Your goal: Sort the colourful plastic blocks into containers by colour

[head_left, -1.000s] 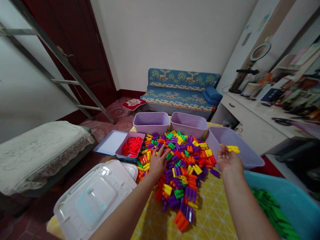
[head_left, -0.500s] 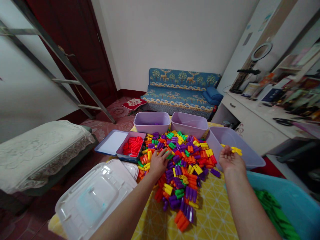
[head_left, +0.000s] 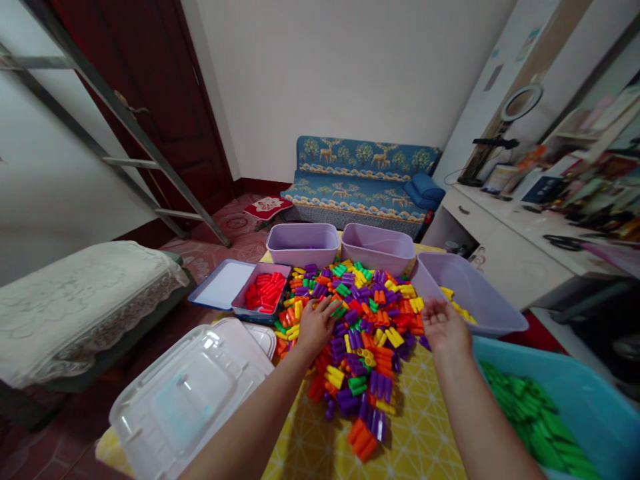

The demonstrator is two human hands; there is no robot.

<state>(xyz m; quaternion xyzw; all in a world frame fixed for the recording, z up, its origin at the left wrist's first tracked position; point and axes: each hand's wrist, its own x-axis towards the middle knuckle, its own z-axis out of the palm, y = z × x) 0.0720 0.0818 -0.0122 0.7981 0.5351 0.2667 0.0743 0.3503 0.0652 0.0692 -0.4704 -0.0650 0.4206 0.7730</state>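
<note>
More yellow pieces point(head_left: 463, 312) in the lilac bin point(head_left: 485, 287) now — right grip point(head_left: 445, 328) apart, left grip point(head_left: 316, 328) unclear

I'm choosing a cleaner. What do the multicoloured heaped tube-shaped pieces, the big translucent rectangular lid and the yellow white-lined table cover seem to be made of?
Multicoloured tube-shaped pieces: probably glossy hard plastic, given their bright highlights.
Translucent rectangular lid: likely smooth plastic, with moulded ridges and glare.
Yellow white-lined table cover: fabric or vinyl; its mostly matte look leaves that open.
</note>
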